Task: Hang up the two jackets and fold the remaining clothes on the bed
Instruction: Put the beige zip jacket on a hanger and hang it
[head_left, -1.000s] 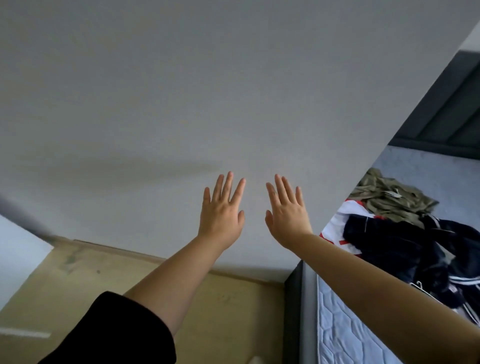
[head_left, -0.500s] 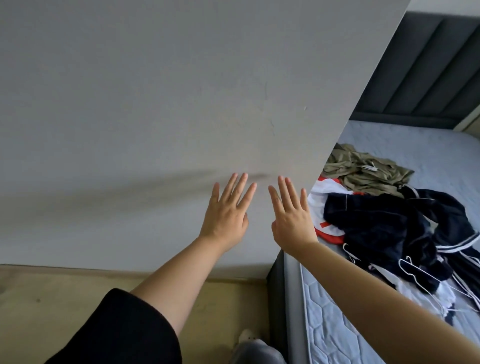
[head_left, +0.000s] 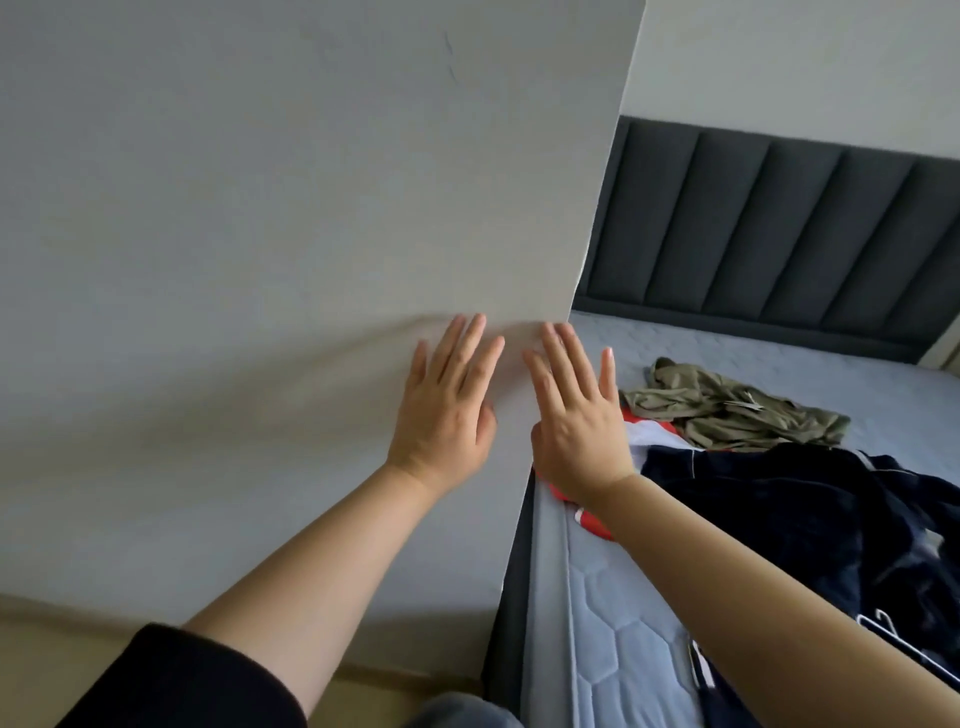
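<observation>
The left hand (head_left: 441, 415) and right hand (head_left: 579, 426) are held out side by side, fingers straight and spread, holding nothing. The clothes lie heaped on the bed (head_left: 623, 623), to the right of the hands: a navy jacket (head_left: 805, 509) in front, an olive garment (head_left: 727, 410) behind it, a red and white piece (head_left: 649, 436) partly beneath. All look soft, light and limp, so the jacket is best lifted at collar or shoulders. A white hanger (head_left: 883, 631) shows near its lower edge.

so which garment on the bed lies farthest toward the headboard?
The crumpled olive-green garment; the navy jacket and red-and-white piece lie nearer the person.
</observation>
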